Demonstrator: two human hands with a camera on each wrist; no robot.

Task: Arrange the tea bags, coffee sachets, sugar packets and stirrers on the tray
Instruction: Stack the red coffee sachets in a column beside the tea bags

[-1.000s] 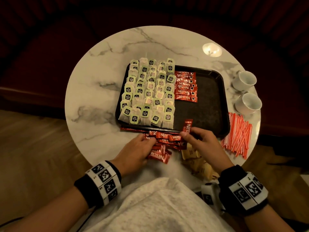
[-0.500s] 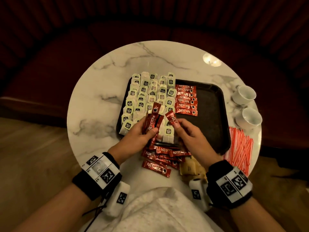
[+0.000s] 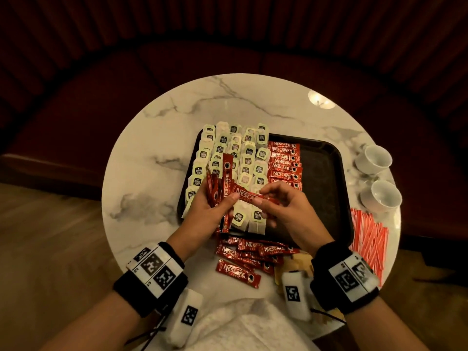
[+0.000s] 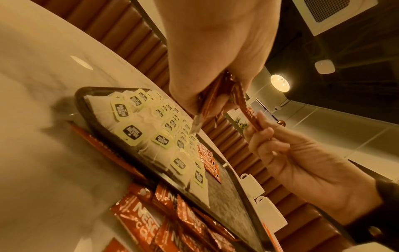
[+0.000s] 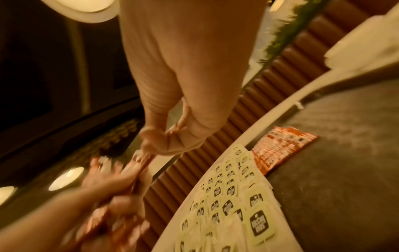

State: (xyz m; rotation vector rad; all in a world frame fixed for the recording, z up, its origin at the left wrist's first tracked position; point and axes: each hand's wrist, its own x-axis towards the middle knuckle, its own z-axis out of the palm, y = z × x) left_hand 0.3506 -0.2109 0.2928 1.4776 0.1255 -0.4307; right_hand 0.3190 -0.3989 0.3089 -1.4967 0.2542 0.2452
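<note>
A black tray carries rows of tea bags on its left part and a column of red coffee sachets beside them. Above the tea bags my left hand grips a fanned bundle of coffee sachets. My right hand pinches the end of one sachet that lies crosswise against the bundle. In the left wrist view the bundle shows under my left palm, and the right hand's fingertips hold the single sachet. The right wrist view is blurred.
More loose coffee sachets and tan sugar packets lie on the round marble table in front of the tray. Red-white stirrers lie at the right edge. Two white cups stand behind them.
Both hands rose from the loose pile in front of the tray to above the tea bags. The left took up a bundle of sachets; the right now holds one sachet crosswise.
</note>
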